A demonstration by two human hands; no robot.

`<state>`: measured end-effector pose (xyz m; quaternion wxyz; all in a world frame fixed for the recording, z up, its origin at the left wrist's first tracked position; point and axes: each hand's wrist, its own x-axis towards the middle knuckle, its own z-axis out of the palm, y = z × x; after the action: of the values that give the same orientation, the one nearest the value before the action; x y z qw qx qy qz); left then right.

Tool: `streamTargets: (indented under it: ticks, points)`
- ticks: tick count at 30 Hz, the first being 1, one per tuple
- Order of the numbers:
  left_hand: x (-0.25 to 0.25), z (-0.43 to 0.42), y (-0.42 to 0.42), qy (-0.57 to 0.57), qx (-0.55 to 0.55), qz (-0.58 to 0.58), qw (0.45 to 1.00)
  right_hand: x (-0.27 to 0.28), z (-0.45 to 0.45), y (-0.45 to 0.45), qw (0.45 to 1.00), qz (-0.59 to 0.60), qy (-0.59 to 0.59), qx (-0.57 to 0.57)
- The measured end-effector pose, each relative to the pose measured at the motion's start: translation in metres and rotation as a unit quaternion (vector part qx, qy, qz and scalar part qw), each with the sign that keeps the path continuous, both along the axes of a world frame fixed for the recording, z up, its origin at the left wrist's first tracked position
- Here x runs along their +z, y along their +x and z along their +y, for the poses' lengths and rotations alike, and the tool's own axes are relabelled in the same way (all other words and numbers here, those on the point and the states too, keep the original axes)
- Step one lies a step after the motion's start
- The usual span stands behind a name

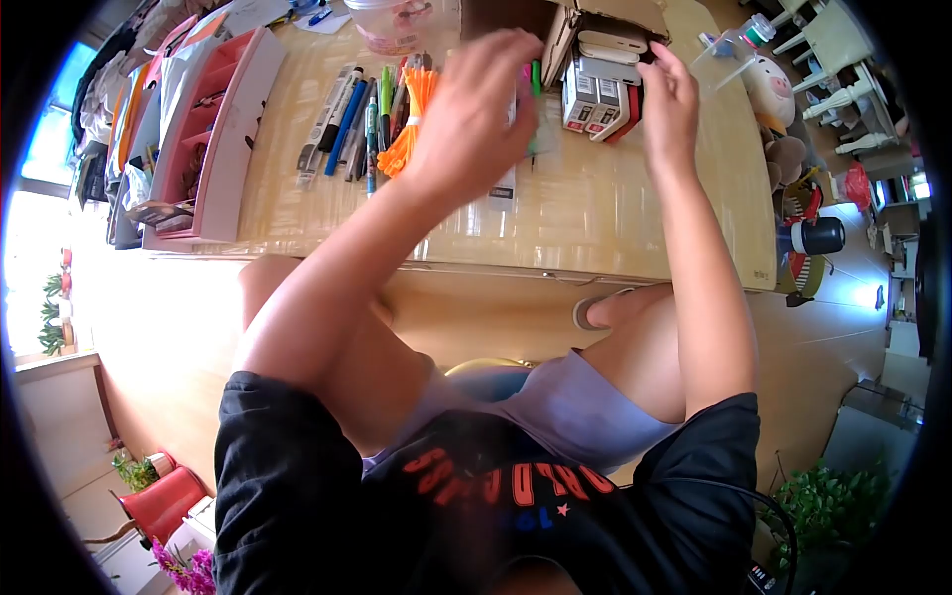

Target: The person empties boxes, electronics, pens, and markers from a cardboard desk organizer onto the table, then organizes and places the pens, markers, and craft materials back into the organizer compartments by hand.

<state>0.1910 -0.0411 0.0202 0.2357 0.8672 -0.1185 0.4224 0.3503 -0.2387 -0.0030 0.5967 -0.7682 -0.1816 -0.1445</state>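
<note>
My left hand is over the tabletop, smeared by motion, its fingertips near the left side of an open cardboard box. What its fingers do cannot be made out. My right hand is at the box's right side, thumb and fingers apart, fingertips close to or touching its edge. Between the hands, small white cartons stand at the mouth of the box beside a grey flat item. A bundle of orange cord lies left of my left hand, partly over a row of pens and markers.
A pink drawer organizer stands along the table's left edge. At the back is a clear tub. A clear bottle with a green cap and a plush toy are at the right edge. A dark cup sits beyond it.
</note>
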Motion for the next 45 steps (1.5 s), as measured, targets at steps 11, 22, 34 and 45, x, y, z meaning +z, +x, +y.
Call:
streamTargets:
  ticks: [11,22,34,45]
  points:
    - [-0.013,-0.056,0.047,-0.447,-0.107,0.374,0.806,0.006,0.015,-0.003,0.971,0.235,0.003,0.039]
    - [-0.003,-0.085,0.068,-0.57,-0.013,0.292,0.768,-0.005,0.003,-0.003,0.962,0.236,0.079,0.115]
    - [0.002,-0.118,0.059,-0.741,-0.039,0.213,0.636,0.031,-0.034,-0.045,0.933,0.329,0.074,0.122]
    - [-0.007,-0.106,0.107,-0.646,0.11,0.25,0.713,0.014,-0.004,-0.002,0.961,0.263,-0.012,0.085]
